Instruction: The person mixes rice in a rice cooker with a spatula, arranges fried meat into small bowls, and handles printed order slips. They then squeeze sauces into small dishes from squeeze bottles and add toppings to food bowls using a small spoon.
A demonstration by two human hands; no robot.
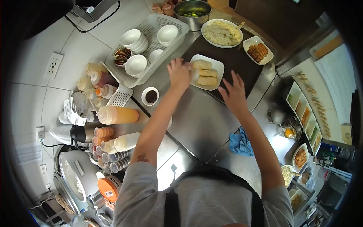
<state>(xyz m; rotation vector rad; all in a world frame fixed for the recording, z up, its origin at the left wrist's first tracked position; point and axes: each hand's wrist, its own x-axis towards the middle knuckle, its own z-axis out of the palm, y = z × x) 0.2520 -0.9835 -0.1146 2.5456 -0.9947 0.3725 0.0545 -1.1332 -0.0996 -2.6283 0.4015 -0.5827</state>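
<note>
A white rounded rectangular plate with three pale golden rolls lies at the edge of a dark mat. At the plate's left side is my left hand, its fingers apart and curved, the fingertips by the rim; whether they touch it I cannot tell. My right hand is off the plate's right side, fingers spread, with nothing in it. Near my left forearm stands a small white bowl of dark sauce.
A grey perforated basket holds white bowls. Behind the mat are a large plate of pale food, a dish of browned strips and a steel pot. Squeeze bottles line the left. A blue cloth lies by my right forearm.
</note>
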